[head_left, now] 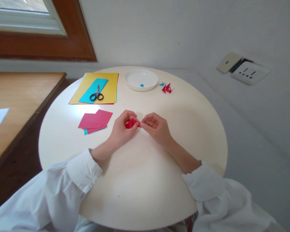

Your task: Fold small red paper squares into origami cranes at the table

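Observation:
Over the middle of the round white table (145, 180), a small red folded paper (131, 123) is pinched between my two hands. My left hand (122, 128) grips the paper's body, thumb on the near side. At the paper's right end, my right hand (157, 126) holds the tip between thumb and index finger. Part of the paper is hidden by the left fingers. To the left of my hands lie red paper squares (95, 120) with a blue piece peeking out underneath. Several small red folded cranes (168, 88) and a blue one (162, 84) sit at the back right.
A white plate (135, 87) holding a small blue scrap (142, 85) stands at the back. Black-handled scissors (97, 95) rest on blue paper (88, 93) over yellow sheets (112, 87). A wooden table (33, 93) is at left. A socket (250, 72) is on the right wall.

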Motion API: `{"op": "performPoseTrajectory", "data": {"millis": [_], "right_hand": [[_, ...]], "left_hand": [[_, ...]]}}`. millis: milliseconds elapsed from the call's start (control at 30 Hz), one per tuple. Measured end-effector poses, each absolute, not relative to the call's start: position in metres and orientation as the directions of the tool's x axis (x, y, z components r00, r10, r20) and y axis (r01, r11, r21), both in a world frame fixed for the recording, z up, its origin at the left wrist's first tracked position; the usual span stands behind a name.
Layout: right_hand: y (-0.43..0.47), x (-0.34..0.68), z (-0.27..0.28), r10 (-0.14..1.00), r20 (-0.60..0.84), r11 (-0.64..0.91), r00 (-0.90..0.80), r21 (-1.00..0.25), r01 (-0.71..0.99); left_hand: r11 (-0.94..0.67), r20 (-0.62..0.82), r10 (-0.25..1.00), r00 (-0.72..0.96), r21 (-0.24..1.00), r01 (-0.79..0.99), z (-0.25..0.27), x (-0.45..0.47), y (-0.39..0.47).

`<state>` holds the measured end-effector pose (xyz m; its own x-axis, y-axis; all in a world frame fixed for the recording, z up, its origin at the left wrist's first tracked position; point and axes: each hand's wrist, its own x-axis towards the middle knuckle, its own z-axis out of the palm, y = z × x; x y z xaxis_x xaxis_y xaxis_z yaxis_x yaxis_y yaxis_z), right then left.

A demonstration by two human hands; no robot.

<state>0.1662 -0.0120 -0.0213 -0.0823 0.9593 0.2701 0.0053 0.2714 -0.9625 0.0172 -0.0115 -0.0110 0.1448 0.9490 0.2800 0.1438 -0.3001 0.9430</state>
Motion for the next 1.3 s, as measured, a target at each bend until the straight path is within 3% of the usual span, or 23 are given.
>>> {"op": "performPoseTrajectory", "data": {"millis": [533,767,1067,1300], "right_hand": [[-0.0106,0.1677,-0.0220,0.947,0.317,0.319,-0.046,-0.946,0.049],[-0.0124,0.1689,-0.0187,0.933,0.359,0.355,0.010,-0.927,0.121],[-0.0112,0.1692,-0.0160,0.941,0.337,0.329,0.042,-0.936,0.128],[-0.0103,0.1681,-0.0238,0.908,0.418,0.406,-0.001,-0.880,0.245]], "left_hand": [[-0.344,0.321,0.937,0.135,0.912,0.221,-0.0143,0.0167,-0.0115],[-0.405,0.445,0.895,0.037,0.774,0.486,-0.0115,0.0139,-0.0095],[-0.446,0.444,0.884,0.142,0.716,0.537,-0.0084,0.0146,-0.0147],[-0.467,0.471,0.869,0.150,0.682,0.562,-0.0127,0.0130,-0.0131]]}}
